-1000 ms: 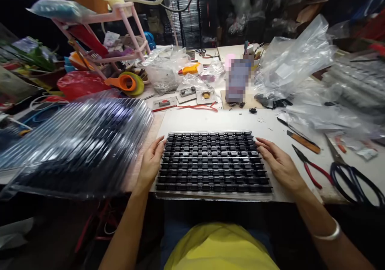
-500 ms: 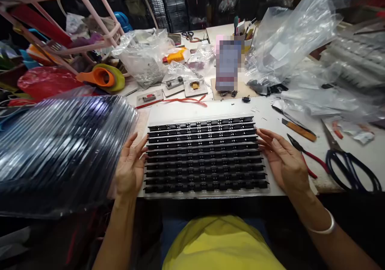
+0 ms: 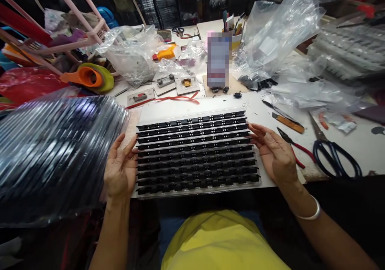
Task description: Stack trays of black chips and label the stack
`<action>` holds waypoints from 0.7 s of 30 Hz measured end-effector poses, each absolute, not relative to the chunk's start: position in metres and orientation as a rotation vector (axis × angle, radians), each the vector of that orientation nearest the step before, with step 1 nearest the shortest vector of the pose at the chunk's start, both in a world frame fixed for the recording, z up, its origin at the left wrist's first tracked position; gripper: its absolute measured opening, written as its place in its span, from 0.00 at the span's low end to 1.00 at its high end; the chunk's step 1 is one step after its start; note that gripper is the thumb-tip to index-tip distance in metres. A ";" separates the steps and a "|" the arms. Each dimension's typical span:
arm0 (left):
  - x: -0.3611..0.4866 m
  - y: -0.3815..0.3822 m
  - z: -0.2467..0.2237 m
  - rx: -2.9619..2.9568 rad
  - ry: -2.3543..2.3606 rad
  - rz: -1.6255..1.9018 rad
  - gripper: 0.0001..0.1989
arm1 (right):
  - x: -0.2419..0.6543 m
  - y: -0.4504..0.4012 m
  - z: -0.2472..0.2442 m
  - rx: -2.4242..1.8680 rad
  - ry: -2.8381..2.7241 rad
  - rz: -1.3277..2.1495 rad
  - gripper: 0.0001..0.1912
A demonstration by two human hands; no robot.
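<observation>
A clear plastic tray filled with rows of small black parts lies on the white table in front of me. At its left edge is my left hand, fingers loosely spread and their tips against the tray's side. My right hand mirrors it at the right edge, fingers stretched and apart, the thumb clear of the tray. Some fingertips are hidden by the tray's edges, so I cannot tell whether any reach beneath it.
A stack of clear-lidded trays stands at the left. Scissors, red-handled pliers and an orange knife lie at the right. Plastic bags and a phone-like blurred object are behind. A red cord lies beyond the tray.
The whole view has shifted, so nearly everything appears further left. Both hands stay at the tray's sides, and the tray shows no clear movement on the table.
</observation>
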State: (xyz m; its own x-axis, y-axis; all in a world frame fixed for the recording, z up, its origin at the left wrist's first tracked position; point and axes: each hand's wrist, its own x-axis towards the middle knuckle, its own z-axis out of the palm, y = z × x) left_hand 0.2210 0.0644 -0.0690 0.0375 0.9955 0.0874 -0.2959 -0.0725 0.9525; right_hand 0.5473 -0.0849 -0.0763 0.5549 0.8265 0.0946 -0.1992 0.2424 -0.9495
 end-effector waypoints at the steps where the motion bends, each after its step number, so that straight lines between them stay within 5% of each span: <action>1: 0.221 0.064 -0.069 1.066 0.909 1.360 0.16 | 0.548 -0.085 -0.077 -1.114 -0.686 0.784 0.14; 21: 0.219 0.063 -0.072 1.048 0.855 1.382 0.18 | 0.546 -0.086 -0.076 -1.152 -0.690 0.776 0.14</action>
